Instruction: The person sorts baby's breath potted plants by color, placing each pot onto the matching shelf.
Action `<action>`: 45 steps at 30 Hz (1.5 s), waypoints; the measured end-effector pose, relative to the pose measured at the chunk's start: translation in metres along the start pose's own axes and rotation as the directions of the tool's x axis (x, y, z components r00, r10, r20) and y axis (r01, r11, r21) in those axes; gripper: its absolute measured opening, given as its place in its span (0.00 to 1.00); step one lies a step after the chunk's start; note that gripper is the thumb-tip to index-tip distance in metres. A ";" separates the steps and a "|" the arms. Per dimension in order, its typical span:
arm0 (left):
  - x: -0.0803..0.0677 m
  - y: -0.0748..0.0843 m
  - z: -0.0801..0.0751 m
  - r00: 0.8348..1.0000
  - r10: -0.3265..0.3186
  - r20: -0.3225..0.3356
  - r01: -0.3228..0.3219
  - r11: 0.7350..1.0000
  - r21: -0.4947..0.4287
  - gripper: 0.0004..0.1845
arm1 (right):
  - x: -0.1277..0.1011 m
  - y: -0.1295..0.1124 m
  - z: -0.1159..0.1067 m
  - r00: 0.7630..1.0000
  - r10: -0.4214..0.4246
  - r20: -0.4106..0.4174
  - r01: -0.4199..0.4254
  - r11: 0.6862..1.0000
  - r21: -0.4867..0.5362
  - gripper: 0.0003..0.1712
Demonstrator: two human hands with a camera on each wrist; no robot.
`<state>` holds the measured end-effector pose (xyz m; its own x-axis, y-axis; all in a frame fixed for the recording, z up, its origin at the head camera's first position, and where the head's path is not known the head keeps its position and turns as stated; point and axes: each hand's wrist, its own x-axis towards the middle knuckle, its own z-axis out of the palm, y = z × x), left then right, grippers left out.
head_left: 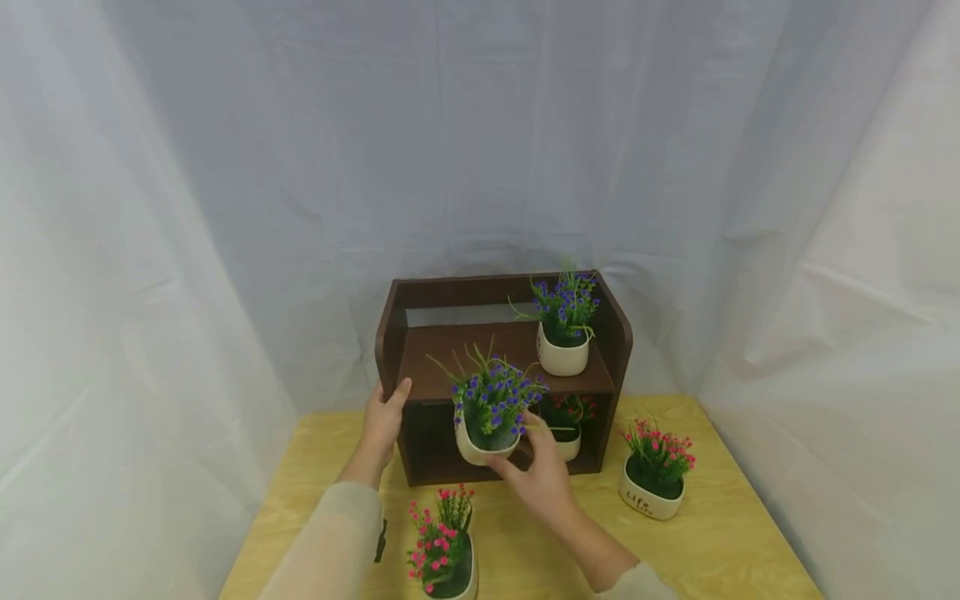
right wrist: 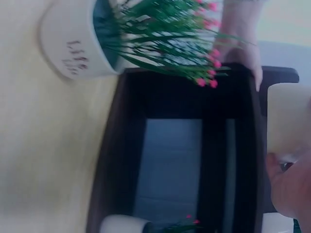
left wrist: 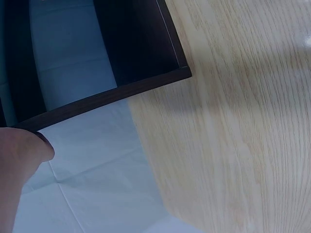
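Note:
My right hand [head_left: 546, 479] holds a white pot of purple flowers [head_left: 491, 408] in front of the dark brown wooden shelf [head_left: 465, 357], near the middle board's front edge. In the right wrist view, fingers curl at the white pot [right wrist: 285, 114], whose flowers are mostly out of sight. My left hand [head_left: 382, 427] grips the shelf's left side panel, thumb at the front; the left wrist view shows part of that hand [left wrist: 22, 150] at the dark edge. A second pot of purple flowers [head_left: 564, 354] stands on the upper level's right side. A pot of pink flowers [head_left: 567, 444] sits below it, partly hidden.
A pot of pink flowers marked "Life" [head_left: 654, 498] stands right of the shelf. Another pink-flowered pot [head_left: 442, 554] is at the table's front, between the forearms. A small dark object [head_left: 381, 542] lies beside it. White sheeting [head_left: 480, 167] surrounds the wooden table [head_left: 720, 533].

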<state>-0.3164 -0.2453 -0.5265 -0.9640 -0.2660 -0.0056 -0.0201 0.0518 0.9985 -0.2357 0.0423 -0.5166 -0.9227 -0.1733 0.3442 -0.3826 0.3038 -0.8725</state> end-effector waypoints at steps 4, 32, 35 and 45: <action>-0.001 -0.002 0.000 1.000 -0.008 0.013 0.008 1.000 -0.002 0.37 | 0.014 -0.007 -0.004 1.000 0.003 -0.004 -0.003 1.000 0.009 0.44; 0.000 -0.003 -0.002 1.000 0.011 0.023 -0.011 1.000 0.003 0.36 | 0.089 -0.025 0.008 0.998 0.054 0.025 -0.047 0.975 -0.215 0.52; 0.000 -0.003 -0.002 1.000 0.010 0.017 -0.011 1.000 0.008 0.36 | 0.096 -0.023 0.012 0.999 0.051 0.018 -0.045 0.973 -0.228 0.52; 0.000 -0.004 -0.001 1.000 -0.001 0.000 0.001 1.000 -0.003 0.36 | 0.119 -0.017 0.025 0.999 0.034 -0.003 -0.033 0.970 -0.242 0.53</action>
<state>-0.3162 -0.2468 -0.5302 -0.9639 -0.2663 -0.0068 -0.0205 0.0484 0.9986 -0.3381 -0.0065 -0.4693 -0.9352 -0.1604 0.3156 -0.3515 0.5271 -0.7737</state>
